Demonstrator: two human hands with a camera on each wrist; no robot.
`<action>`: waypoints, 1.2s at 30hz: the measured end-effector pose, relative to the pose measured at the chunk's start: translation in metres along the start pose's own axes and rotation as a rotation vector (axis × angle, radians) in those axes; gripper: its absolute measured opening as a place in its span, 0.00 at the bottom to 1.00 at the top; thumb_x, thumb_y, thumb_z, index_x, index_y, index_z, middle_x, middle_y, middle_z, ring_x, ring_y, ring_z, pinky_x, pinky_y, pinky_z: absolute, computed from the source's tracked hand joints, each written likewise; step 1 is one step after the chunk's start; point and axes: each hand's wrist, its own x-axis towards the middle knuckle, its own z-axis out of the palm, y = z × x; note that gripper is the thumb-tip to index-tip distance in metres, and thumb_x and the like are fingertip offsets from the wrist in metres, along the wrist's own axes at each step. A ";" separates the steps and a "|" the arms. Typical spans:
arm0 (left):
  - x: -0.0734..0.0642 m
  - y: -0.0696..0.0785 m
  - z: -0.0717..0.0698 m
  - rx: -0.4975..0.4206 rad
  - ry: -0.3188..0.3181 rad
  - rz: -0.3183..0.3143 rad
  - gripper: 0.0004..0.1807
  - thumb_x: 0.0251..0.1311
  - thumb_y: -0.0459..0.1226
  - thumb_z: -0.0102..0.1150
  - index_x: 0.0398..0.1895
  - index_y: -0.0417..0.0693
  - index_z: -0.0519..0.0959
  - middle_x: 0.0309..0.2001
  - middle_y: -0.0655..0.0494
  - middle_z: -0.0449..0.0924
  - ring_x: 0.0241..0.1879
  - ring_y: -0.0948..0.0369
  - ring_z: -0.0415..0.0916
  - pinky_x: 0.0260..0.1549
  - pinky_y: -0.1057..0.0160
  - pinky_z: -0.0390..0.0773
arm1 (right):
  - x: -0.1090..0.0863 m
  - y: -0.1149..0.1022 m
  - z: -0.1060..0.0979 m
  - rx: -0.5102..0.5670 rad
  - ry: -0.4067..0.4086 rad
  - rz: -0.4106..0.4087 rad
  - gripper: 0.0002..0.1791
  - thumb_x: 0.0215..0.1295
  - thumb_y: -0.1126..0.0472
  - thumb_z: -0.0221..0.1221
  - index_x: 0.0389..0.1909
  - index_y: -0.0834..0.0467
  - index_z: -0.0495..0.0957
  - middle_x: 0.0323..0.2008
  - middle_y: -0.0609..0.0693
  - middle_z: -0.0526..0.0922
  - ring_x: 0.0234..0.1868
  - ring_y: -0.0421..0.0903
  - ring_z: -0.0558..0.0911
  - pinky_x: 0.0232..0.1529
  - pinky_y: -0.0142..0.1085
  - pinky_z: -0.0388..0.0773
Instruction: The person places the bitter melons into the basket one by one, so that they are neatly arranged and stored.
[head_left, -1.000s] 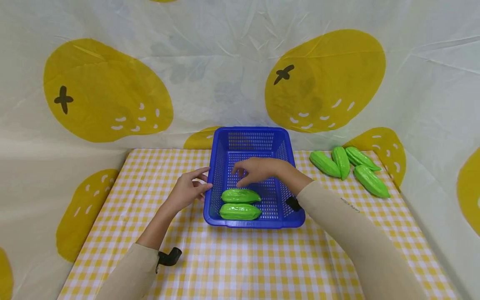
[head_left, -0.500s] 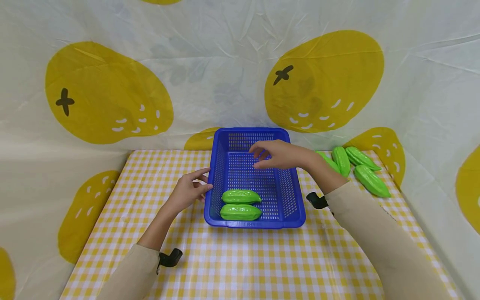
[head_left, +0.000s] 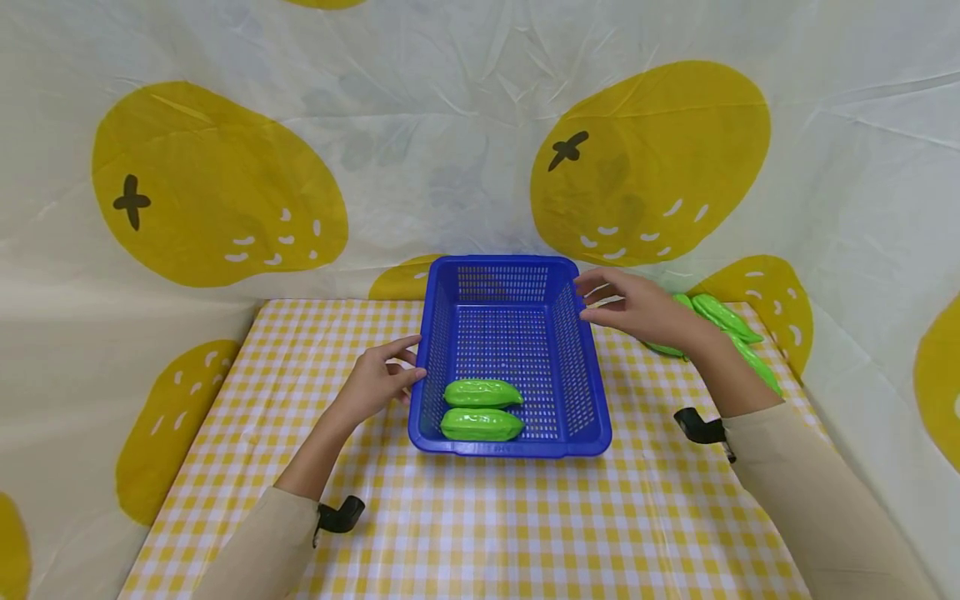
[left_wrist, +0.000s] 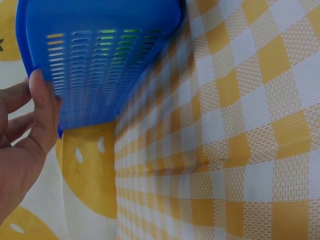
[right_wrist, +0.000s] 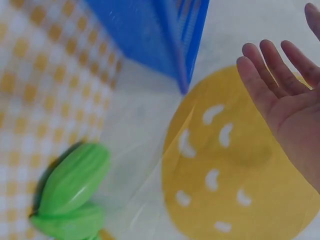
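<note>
A blue perforated plastic basket (head_left: 504,333) stands on the checked cloth. Inside, near its front wall, two glossy green, ridged, bitter-gourd-like pieces lie side by side, a rear one (head_left: 482,392) and a front one (head_left: 482,424). My left hand (head_left: 373,379) rests its fingertips and thumb against the left rim; the left wrist view has the thumb (left_wrist: 39,92) at the basket's edge. Beyond the right rim, my right hand (head_left: 637,304) hovers palm inward with loosely extended fingers, holding nothing. It partly hides several more green pieces (head_left: 726,317) at the table's back right.
A yellow-and-white checked cloth (head_left: 480,525) covers the table. A pale curtain (head_left: 442,167) with big yellow fruit prints hangs close behind the basket and along both sides. In the right wrist view, green pieces (right_wrist: 75,177) lie near the table's back edge.
My right hand has risen out of the basket and moved right past its rim, toward the green pieces at the back right. The left hand and the basket stay put.
</note>
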 end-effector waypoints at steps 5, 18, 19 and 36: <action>0.000 0.000 0.000 0.002 0.001 0.001 0.33 0.68 0.28 0.64 0.76 0.42 0.68 0.51 0.39 0.78 0.28 0.60 0.83 0.34 0.35 0.87 | -0.023 0.021 -0.011 -0.004 0.080 0.040 0.29 0.77 0.53 0.59 0.74 0.57 0.66 0.64 0.59 0.76 0.66 0.59 0.77 0.62 0.41 0.84; 0.000 -0.001 0.001 -0.003 -0.005 0.003 0.33 0.68 0.28 0.64 0.76 0.42 0.68 0.52 0.39 0.78 0.29 0.60 0.82 0.34 0.36 0.88 | -0.075 0.091 -0.035 -0.051 0.272 0.156 0.27 0.78 0.54 0.58 0.72 0.61 0.68 0.65 0.61 0.74 0.60 0.33 0.74 0.50 0.08 0.68; 0.000 -0.001 0.000 -0.003 -0.005 0.003 0.33 0.68 0.28 0.64 0.76 0.41 0.68 0.52 0.39 0.78 0.29 0.60 0.82 0.34 0.36 0.88 | -0.078 0.095 -0.036 -0.057 0.282 0.163 0.27 0.79 0.54 0.57 0.72 0.61 0.68 0.66 0.61 0.74 0.59 0.32 0.73 0.56 0.13 0.71; 0.000 0.000 0.000 -0.007 -0.007 0.007 0.33 0.69 0.28 0.63 0.76 0.41 0.68 0.52 0.38 0.78 0.29 0.59 0.82 0.33 0.38 0.89 | -0.118 0.155 -0.048 -0.208 0.317 0.405 0.42 0.78 0.41 0.53 0.75 0.70 0.59 0.70 0.77 0.63 0.67 0.79 0.63 0.59 0.76 0.67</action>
